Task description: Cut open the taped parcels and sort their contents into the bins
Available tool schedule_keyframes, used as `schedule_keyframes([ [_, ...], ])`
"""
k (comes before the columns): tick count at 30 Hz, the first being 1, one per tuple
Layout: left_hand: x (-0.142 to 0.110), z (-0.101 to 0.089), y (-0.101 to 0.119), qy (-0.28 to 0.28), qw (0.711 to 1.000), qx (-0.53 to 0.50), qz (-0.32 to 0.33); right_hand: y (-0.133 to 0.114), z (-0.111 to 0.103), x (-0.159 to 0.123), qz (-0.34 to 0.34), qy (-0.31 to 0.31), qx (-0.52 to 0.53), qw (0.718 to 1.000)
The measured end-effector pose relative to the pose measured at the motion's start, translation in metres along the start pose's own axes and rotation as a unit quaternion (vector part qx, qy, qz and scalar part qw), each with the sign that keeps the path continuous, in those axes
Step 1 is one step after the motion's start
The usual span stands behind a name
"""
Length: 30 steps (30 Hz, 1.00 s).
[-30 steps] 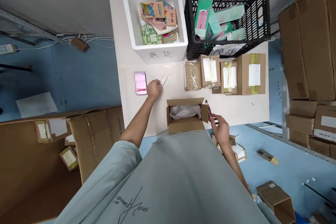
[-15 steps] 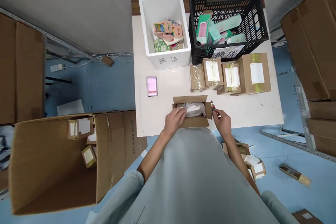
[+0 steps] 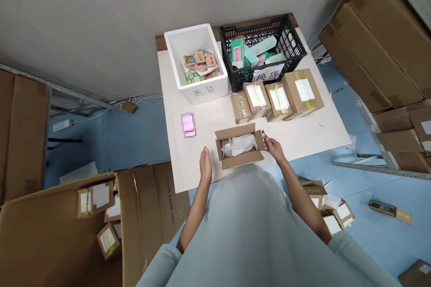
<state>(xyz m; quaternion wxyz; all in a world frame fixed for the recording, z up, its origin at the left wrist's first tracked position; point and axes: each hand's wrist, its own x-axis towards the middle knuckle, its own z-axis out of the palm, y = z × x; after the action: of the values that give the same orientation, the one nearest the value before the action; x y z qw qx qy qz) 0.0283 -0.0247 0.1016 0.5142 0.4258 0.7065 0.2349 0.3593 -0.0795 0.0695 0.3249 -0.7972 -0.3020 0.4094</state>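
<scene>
On the white table, a small cardboard box (image 3: 239, 161) lies with its flaps spread. Inside it is an item wrapped in white plastic (image 3: 239, 145); what the wrapping covers is hidden. My left hand (image 3: 205, 166) is just left of the box, apart from it, fingers extended and holding nothing. To the box's right, my right hand (image 3: 275, 149) grips a box cutter (image 3: 264, 134) with a red and black body, its tip pointing up and away from me beside the right flap.
Taped cartons (image 3: 257, 99) line up behind the box. Beyond them stand a white foam bin (image 3: 208, 92) of small packets and a black crate (image 3: 235, 83) of green boxes. A blurred pink item (image 3: 188, 124) lies left. A large open carton (image 3: 148, 206) stands lower left.
My left hand has let go of the plastic-wrapped item and moved left, out of the box. The box cutter stays in my right hand. The camera view has tilted and shifted.
</scene>
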Motion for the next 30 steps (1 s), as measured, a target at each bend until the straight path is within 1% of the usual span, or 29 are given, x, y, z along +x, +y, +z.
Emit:
schedule_keyframes([
  [1, 0.004, 0.002, 0.0, -0.037, 0.999, -0.015, -0.03, -0.003, 0.005, 0.0, -0.001, -0.018, 0.005, 1.0],
  [3, 0.007, 0.006, 0.002, -0.107, 0.992, -0.052, -0.045, -0.009, 0.014, -0.003, -0.017, -0.037, 0.0, 0.999],
  [5, 0.005, 0.008, 0.006, -0.151, 0.985, -0.082, -0.026, -0.014, 0.018, -0.01, -0.027, -0.032, -0.015, 0.999],
  [7, 0.0, 0.006, 0.013, -0.161, 0.983, -0.083, 0.008, -0.014, 0.016, -0.021, -0.035, -0.011, -0.033, 0.999],
  [9, -0.007, 0.002, 0.022, -0.162, 0.984, -0.063, 0.045, -0.01, 0.009, -0.039, -0.04, 0.011, -0.037, 0.998],
  [12, -0.014, 0.0, 0.041, -0.192, 0.977, -0.034, 0.09, 0.001, -0.008, -0.074, -0.034, 0.049, 0.026, 0.998],
  [14, -0.018, 0.008, 0.056, -0.232, 0.966, -0.017, 0.112, 0.011, -0.022, -0.102, -0.022, 0.09, 0.077, 0.993],
  [15, -0.02, 0.016, 0.063, -0.253, 0.96, -0.009, 0.12, 0.016, -0.03, -0.115, -0.013, 0.113, 0.097, 0.989],
  [16, -0.022, 0.026, 0.071, -0.276, 0.953, 0.0, 0.128, 0.022, -0.038, -0.129, -0.004, 0.139, 0.112, 0.984],
  [18, -0.028, 0.051, 0.083, -0.322, 0.936, 0.015, 0.141, 0.037, -0.054, -0.154, 0.017, 0.19, 0.136, 0.972],
  [20, -0.038, 0.083, 0.091, -0.373, 0.914, 0.03, 0.156, 0.056, -0.072, -0.177, 0.034, 0.236, 0.164, 0.957],
  [23, -0.059, 0.137, 0.097, -0.442, 0.875, 0.073, 0.186, 0.092, -0.101, -0.206, 0.062, 0.281, 0.215, 0.933],
  [26, -0.091, 0.195, 0.096, -0.484, 0.837, 0.13, 0.22, 0.133, -0.132, -0.228, 0.094, 0.328, 0.238, 0.909],
  [30, -0.146, 0.275, 0.094, -0.524, 0.79, 0.186, 0.26, 0.189, -0.179, -0.254, 0.145, 0.39, 0.217, 0.883],
])
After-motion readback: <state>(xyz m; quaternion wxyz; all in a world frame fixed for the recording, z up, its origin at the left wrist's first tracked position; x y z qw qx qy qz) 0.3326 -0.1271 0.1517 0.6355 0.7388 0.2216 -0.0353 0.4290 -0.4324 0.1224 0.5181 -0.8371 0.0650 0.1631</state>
